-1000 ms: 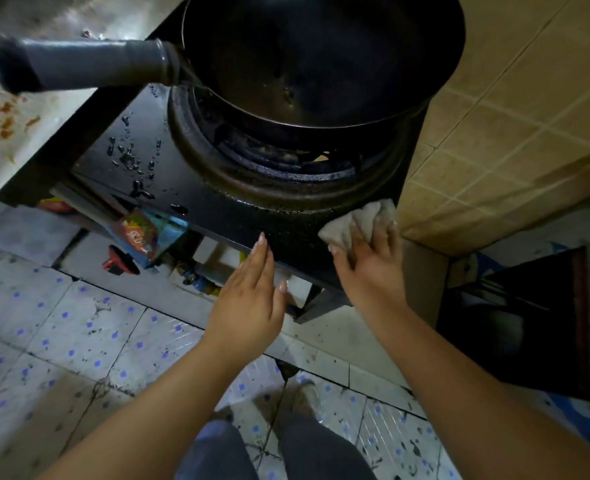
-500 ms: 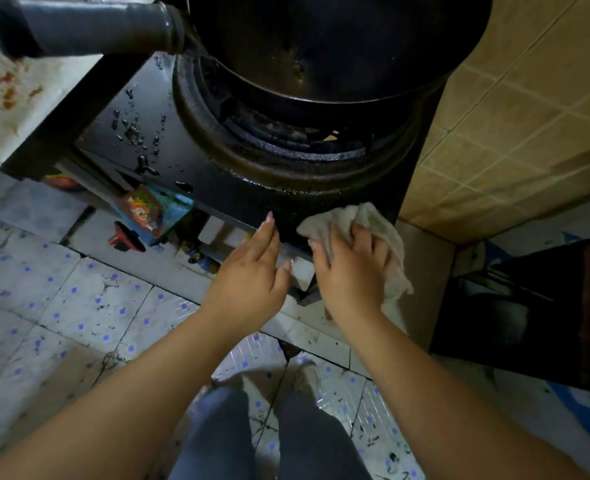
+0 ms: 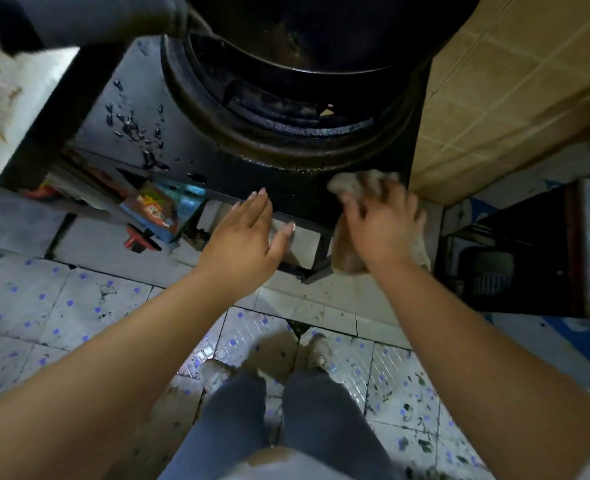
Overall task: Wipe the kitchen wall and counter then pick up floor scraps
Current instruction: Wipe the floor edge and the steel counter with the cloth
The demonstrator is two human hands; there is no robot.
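Fingers of the right hand point(image 3: 381, 225) clutch a crumpled rag point(image 3: 362, 181) against the black stove point(image 3: 286, 188) front edge; left hand point(image 3: 243, 237) hovers flat, fingers together, thumb spread.

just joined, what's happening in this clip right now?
A person stands at a black stove with a wok on its burner. The right hand grips a pale cloth and presses it against the stove's front right corner, by the tan tiled wall. The left hand is open and empty at the front edge. Droplets sit on the stove top, and dark scraps lie on the floor.
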